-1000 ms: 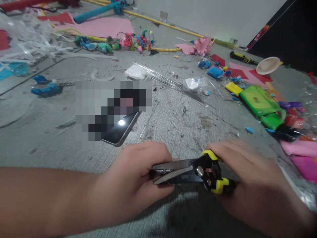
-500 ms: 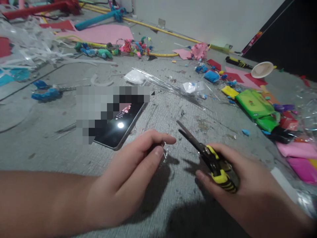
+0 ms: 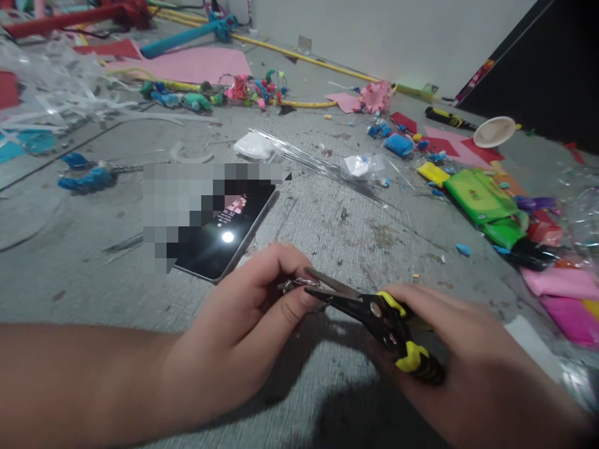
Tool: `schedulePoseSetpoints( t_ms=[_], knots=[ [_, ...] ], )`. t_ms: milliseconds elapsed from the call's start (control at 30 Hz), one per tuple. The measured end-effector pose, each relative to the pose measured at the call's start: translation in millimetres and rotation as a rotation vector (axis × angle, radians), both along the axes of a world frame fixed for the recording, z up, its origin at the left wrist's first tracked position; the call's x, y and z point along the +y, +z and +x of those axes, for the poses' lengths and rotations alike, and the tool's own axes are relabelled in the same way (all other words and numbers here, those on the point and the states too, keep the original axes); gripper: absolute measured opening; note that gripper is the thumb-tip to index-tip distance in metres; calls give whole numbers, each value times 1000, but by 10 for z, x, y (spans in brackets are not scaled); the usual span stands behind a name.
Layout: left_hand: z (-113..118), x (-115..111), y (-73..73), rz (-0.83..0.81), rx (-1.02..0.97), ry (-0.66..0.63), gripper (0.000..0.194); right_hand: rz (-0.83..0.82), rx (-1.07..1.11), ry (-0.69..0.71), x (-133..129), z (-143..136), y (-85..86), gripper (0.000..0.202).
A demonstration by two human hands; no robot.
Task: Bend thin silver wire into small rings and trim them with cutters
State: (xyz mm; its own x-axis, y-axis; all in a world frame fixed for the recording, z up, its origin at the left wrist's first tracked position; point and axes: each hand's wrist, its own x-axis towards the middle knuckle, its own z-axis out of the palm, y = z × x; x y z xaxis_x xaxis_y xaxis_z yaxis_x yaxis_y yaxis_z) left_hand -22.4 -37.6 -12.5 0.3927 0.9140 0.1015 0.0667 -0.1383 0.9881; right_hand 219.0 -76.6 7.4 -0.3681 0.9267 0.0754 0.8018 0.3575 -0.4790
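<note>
My left hand (image 3: 248,330) pinches a small twisted piece of silvery wire (image 3: 299,285) between thumb and forefinger. In my right hand (image 3: 468,362) are black and yellow pliers (image 3: 374,318), held by the handles. Their jaws are parted and reach the wire at my left fingertips. Whether the jaws touch the wire is hard to tell. Behind my left hand a black phone (image 3: 234,231) lies face up with its screen lit. A bundle of straight silvery wires (image 3: 318,163) lies farther back on the grey surface (image 3: 337,231).
Green clay packets (image 3: 482,199), pink packets (image 3: 561,284) and a white paper cup or dish (image 3: 495,132) are at the right. White strips (image 3: 60,87) pile up at the back left. Blue twisted pieces (image 3: 88,178) lie left of the phone.
The pliers in my right hand have moved left and down, so their jaws are now at the wire. My left thumb and forefinger have drawn closer together around it.
</note>
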Motion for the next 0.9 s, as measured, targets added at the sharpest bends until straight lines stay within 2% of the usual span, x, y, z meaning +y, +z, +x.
schedulePoseSetpoints(
  t_ms=[300,600,800,900],
  knots=[
    [0,2,-17,-17,29,-14,17,-33,15,15,65,49,18,20],
    [4,-12,-10,-24,35,-17,16,-169,47,47,94,75,3,8],
    [-5,-22,-11,-48,16,-11,14,-19,36,72,117,7,1,2],
    [12,-22,4,-70,-49,-21,15,3,43,87,114,-11,-19,4]
  ],
)
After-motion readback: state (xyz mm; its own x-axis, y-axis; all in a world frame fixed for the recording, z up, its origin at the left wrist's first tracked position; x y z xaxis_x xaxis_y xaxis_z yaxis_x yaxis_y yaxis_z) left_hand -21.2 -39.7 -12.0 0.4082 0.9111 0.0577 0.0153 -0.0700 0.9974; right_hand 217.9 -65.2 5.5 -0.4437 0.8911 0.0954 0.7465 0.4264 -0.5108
